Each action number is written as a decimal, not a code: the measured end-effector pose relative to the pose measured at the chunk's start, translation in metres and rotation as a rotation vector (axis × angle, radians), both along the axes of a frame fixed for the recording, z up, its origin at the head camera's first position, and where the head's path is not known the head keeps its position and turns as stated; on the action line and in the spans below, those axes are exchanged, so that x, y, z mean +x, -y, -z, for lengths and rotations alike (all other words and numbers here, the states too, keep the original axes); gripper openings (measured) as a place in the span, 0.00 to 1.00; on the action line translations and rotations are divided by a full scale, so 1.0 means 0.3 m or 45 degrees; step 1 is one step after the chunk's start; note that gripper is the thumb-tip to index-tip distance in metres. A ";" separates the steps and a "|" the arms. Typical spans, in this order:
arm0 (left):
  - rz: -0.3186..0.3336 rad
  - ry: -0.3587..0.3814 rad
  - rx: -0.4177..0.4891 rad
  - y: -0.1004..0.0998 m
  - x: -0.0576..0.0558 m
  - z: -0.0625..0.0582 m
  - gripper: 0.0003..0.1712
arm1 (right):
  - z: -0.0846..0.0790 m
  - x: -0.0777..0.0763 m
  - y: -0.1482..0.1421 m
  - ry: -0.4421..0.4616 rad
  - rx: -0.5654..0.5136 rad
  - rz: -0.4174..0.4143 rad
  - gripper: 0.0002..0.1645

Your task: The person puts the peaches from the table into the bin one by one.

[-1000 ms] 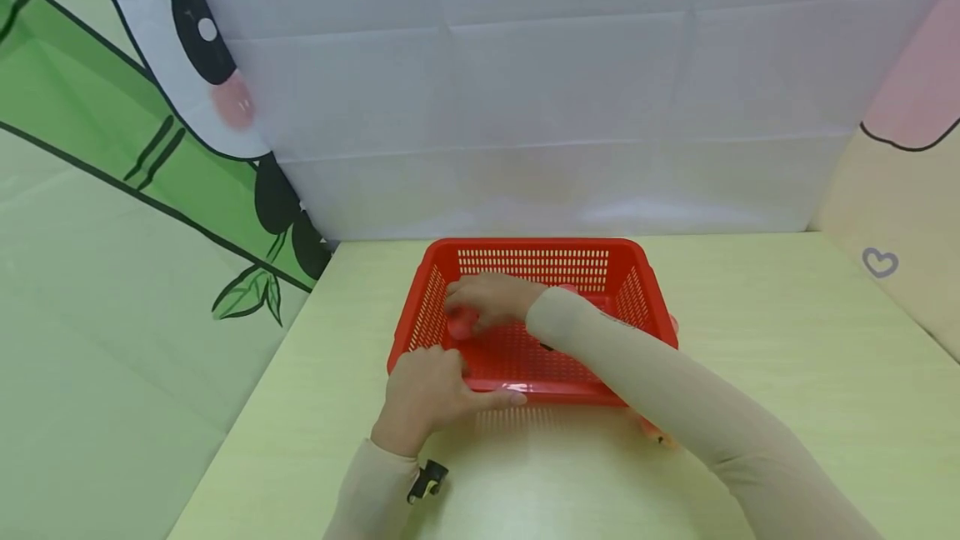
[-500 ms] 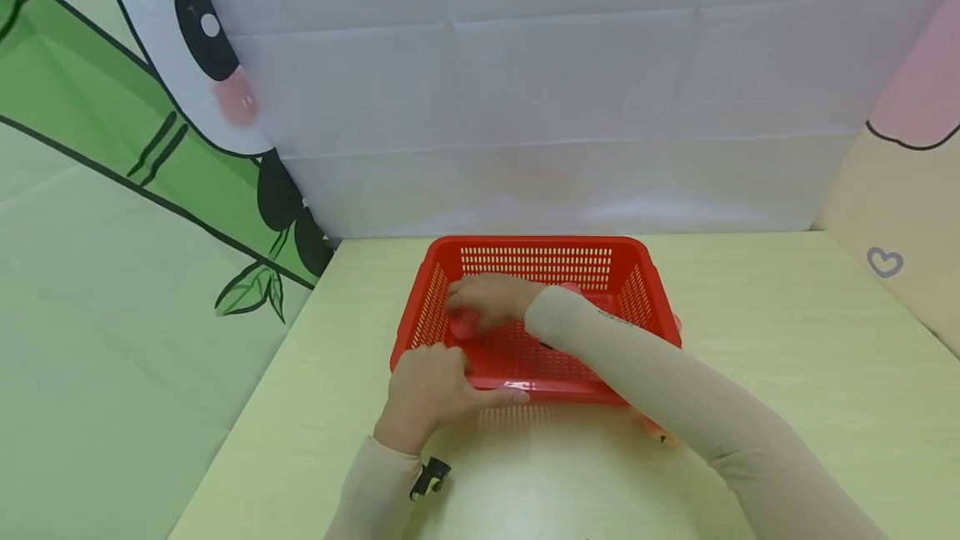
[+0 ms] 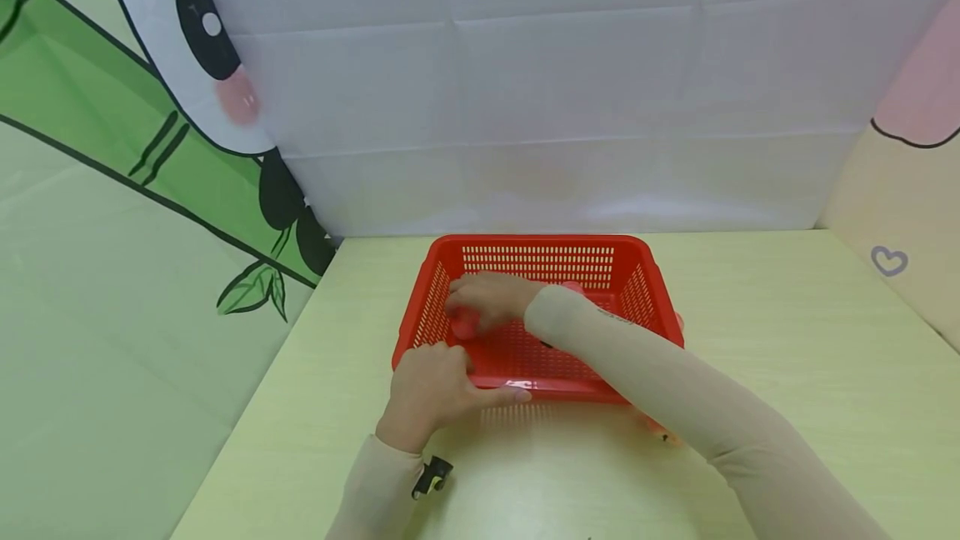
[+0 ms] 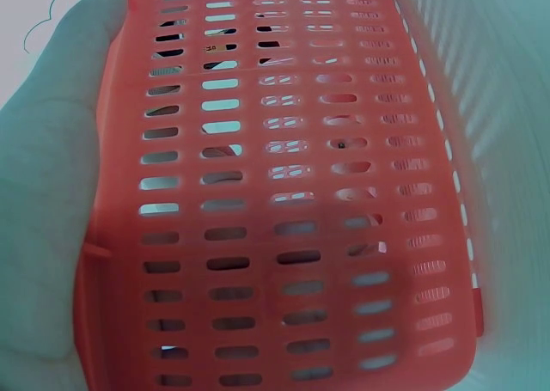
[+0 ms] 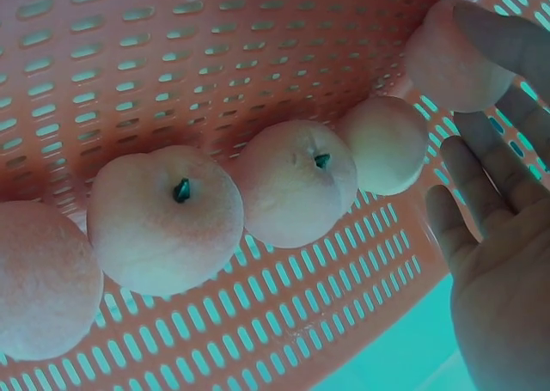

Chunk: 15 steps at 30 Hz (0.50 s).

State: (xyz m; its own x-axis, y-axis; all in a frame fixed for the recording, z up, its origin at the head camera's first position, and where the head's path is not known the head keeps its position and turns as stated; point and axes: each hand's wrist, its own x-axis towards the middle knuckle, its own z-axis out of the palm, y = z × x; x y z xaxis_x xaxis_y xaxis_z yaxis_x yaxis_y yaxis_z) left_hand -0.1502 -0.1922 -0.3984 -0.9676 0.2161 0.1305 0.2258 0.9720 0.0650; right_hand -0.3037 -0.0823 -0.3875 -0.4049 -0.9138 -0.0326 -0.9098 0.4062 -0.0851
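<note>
Head view: left hand [image 3: 429, 394] grips basket's [image 3: 540, 242] near-left corner
Right hand [image 5: 509, 262]: holds 1 peach [image 5: 451, 63]
Desk [image 3: 780, 332] room: toward right edge

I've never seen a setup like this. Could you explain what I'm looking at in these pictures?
There is no machine here: a person works bare-handed. The wide picture is taken from the head, looking forward and down; the two close ones are taken from the wrists. On the pale table stands a red basket. The left hand holds its rim at the near left corner, so the left wrist picture is mostly slotted basket wall. The right hand is inside the basket, holding a peach. The right wrist picture also shows four more peaches in a row.
</note>
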 end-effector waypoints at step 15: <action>-0.013 0.004 -0.015 -0.003 -0.004 0.002 0.49 | -0.108 0.032 -0.065 -0.026 -0.059 -0.046 0.29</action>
State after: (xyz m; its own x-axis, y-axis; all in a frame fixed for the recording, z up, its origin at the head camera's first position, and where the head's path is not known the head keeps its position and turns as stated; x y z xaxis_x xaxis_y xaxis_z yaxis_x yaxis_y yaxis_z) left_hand -0.1512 -0.1912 -0.3991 -0.9701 0.2078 0.1250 0.2158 0.9749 0.0542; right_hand -0.2942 -0.0628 -0.3552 -0.3720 -0.9280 0.0179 -0.9255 0.3694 -0.0842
